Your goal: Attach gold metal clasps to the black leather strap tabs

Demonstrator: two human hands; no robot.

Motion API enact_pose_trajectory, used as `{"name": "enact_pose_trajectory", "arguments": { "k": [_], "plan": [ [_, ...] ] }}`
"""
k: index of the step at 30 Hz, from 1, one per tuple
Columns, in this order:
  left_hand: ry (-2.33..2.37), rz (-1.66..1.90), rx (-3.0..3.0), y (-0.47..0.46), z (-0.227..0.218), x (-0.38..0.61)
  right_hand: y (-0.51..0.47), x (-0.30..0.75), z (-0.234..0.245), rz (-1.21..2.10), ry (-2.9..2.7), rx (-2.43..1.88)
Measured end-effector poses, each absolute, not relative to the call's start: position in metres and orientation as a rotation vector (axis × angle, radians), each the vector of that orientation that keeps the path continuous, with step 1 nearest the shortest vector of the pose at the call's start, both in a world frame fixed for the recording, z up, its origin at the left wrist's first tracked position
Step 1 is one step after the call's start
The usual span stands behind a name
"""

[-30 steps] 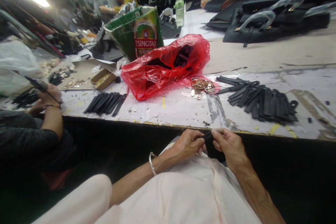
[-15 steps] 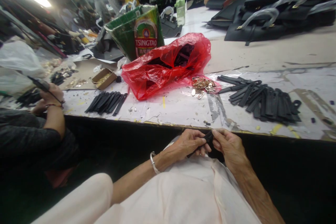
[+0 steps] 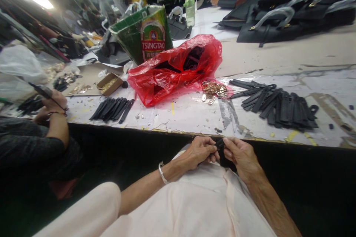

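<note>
Black strap between left hand and right hand.

The left hand is curling tighter over the black strap, hiding its lower end now. The right hand is pinching in closer.

Wearer's dress: pale pink, plain.
Creased pale pink garment; thin silver bangle at the wrist of the left hand; right hand, both forearms bare.
</note>
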State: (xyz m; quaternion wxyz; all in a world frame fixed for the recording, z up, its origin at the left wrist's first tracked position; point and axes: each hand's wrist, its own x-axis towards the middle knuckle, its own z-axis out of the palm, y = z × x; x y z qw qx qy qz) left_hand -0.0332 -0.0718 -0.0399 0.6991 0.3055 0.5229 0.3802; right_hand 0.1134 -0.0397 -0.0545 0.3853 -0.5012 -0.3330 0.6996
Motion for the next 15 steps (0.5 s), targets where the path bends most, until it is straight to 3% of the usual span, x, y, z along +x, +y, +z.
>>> {"name": "enact_pose_trajectory", "arguments": {
  "k": [15],
  "plan": [
    [1.188,0.979,0.873,-0.067,-0.051,-0.034,-0.040,0.110,-0.051,1.753,-0.867,-1.218]
  ]
}}
